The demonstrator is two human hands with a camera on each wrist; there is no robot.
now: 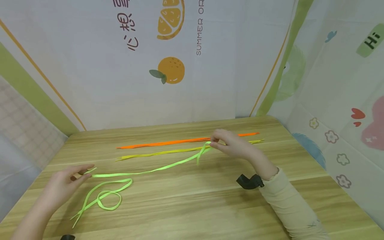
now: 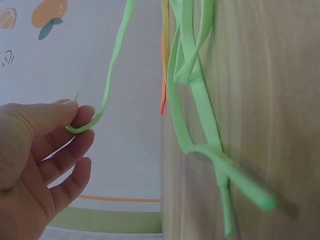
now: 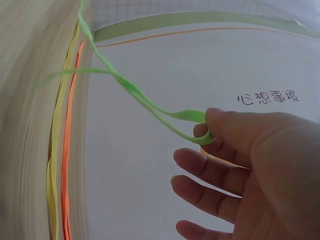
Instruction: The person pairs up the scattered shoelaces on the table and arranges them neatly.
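Note:
A bright green shoelace (image 1: 162, 167) stretches between both hands above the table. My left hand (image 1: 61, 186) pinches it near one end, and a short tip pokes out past the thumb in the left wrist view. At the other side my right hand (image 1: 232, 144) pinches the lace between thumb and index finger, its free end looping back and hanging down. The other right fingers are spread loosely in the right wrist view. A second green shoelace (image 1: 109, 208) lies in a loose coil on the table beside the left hand, its two tips toward the front.
An orange shoelace (image 1: 168, 143) lies straight across the back of the wooden table (image 1: 192, 213). Just in front of it a yellow shoelace (image 1: 159, 153) runs parallel, passing behind the right hand. Printed white cloth (image 1: 210, 93) hangs along the back and sides.

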